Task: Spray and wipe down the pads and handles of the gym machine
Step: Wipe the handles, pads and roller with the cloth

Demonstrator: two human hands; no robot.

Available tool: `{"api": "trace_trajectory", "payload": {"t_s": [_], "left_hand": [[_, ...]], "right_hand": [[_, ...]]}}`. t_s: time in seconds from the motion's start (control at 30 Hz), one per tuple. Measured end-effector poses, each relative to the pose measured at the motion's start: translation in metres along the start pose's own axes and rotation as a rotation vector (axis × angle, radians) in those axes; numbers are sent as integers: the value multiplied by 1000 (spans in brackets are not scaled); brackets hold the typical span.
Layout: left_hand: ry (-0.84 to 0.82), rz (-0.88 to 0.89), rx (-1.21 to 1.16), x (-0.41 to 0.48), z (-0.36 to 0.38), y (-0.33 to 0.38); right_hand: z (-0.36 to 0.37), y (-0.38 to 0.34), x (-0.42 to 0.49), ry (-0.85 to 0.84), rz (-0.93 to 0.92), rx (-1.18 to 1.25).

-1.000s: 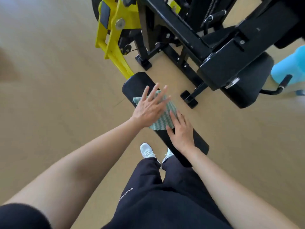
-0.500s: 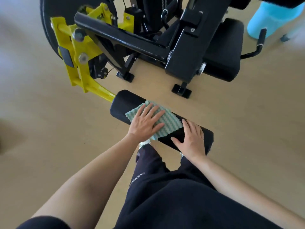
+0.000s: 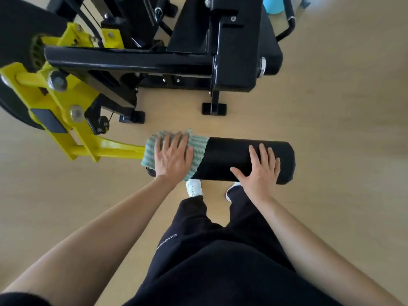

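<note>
I see a tan floor [image 3: 342, 129] filling most of the view. The black gym machine [image 3: 141, 60] stands at the far side, its main bar running left to right. It has a black seat pad [image 3: 272, 47] at the far right and a curved handle [image 3: 289, 16] just beyond that. A yellow arm [image 3: 66, 120] comes down from the far left toward the middle. At its end is the black roller pad [image 3: 231, 160], which lies left to right just ahead of the person's legs.

A green-and-white cloth [image 3: 197, 149] is draped over the roller pad's left end (the end where the yellow arm joins it). The left hand [image 3: 174, 157] presses flat on the cloth, fingers straight and slightly spread, curled round nothing. The right hand [image 3: 260, 171] rests flat on the bare right part of the roller pad, fingers straight and thumb pointing left. The toes of two shoes [image 3: 194, 187] show just near of the pad.
</note>
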State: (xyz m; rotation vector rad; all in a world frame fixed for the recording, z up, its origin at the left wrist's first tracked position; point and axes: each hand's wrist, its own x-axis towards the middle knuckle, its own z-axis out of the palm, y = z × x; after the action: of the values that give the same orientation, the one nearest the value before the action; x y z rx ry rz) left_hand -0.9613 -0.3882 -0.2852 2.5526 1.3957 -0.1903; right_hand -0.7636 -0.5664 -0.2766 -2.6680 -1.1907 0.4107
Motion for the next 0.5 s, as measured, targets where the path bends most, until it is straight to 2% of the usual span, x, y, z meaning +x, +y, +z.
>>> {"api": "trace_trajectory", "payload": {"t_s": [0.2, 0.33, 0.5], "left_hand": [[-63, 216, -39, 6, 2, 76], [-117, 331, -34, 3, 4, 124], [-172, 490, -58, 0, 8, 144]], "right_hand": [[-2, 6, -2, -12, 19, 93], [-10, 20, -9, 3, 44, 244], [-14, 15, -15, 249, 34, 329]]}}
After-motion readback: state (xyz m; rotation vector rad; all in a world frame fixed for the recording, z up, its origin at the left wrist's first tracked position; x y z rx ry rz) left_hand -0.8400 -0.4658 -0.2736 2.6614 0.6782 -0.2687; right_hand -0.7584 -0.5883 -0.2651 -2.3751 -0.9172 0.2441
